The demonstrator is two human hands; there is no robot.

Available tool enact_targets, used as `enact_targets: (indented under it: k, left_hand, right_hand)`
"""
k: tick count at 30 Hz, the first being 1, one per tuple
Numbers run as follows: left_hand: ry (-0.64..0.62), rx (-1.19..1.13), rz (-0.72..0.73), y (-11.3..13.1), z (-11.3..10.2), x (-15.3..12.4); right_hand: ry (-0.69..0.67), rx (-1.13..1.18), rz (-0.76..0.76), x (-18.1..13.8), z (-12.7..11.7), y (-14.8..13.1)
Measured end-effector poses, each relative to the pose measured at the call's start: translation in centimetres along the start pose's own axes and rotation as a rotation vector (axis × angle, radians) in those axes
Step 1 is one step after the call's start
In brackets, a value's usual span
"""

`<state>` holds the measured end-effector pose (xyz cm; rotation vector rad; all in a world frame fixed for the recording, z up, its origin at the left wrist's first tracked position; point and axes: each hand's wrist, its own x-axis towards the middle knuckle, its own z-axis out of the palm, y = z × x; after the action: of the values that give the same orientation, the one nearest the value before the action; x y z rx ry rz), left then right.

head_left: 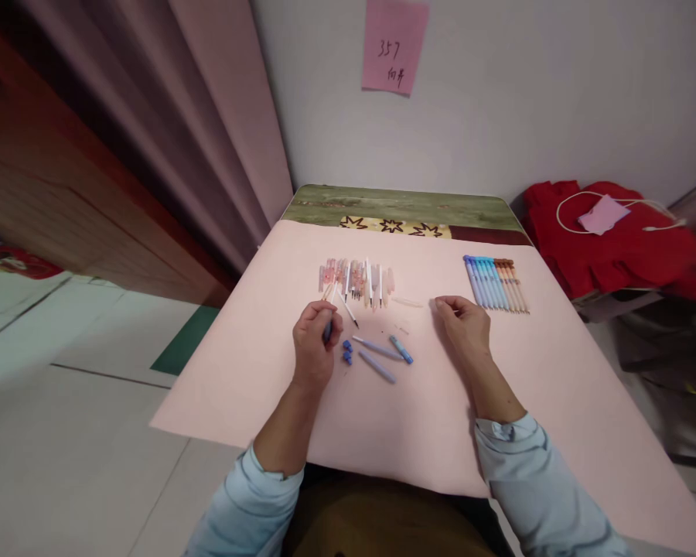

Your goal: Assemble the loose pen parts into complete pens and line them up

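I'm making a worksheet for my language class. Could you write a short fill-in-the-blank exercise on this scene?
1. The hand nearer the neat row of pens is the person's ____ hand.
2. The note on the wall shows the number ____.
3. The cloth under the cable is ____.

Missing words: right; 357; red.

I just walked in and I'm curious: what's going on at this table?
A person's left hand grips a dark bluish piece near small blue parts. The right hand is pinched; whether it holds anything is unclear. Loose pen pieces lie between the hands, and a neat row of pens lies farther right.
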<state>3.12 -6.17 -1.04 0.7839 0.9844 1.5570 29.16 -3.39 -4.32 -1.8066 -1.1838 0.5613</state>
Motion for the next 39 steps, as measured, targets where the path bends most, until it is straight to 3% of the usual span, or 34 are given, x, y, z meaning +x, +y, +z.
enact_targets:
  k: [5,9,18,28,35,39]
  left_hand:
    - [-0.026,-0.073,-0.040,0.7,-0.7,0.6]
    - [-0.035,-0.072,0.011,0.6,-0.8,0.7]
    - [-0.002,0.079,0.175,0.3,-0.8,0.6]
    - [-0.014,0.178,0.152,-0.8,-0.5,0.5]
    - [-0.063,0.157,0.092,-1.2,-0.6,0.2]
    - [-0.063,0.156,0.084,-1.2,-0.5,0.1]
  right_hand:
    - [-0.002,-0.033,-0.002,-0.2,0.1,0.0]
    - [0.006,-0.048,0.000,-0.3,0.1,0.1]
    - [0.031,-0.054,-0.016,-0.3,0.2,0.3]
    - [0.063,-0.027,-0.088,1.7,1.4,0.3]
    - [-0.085,-0.300,-0.137,4.3,3.8,-1.7]
    - [-0.070,-0.431,-0.185,4.6,4.5,-2.2]
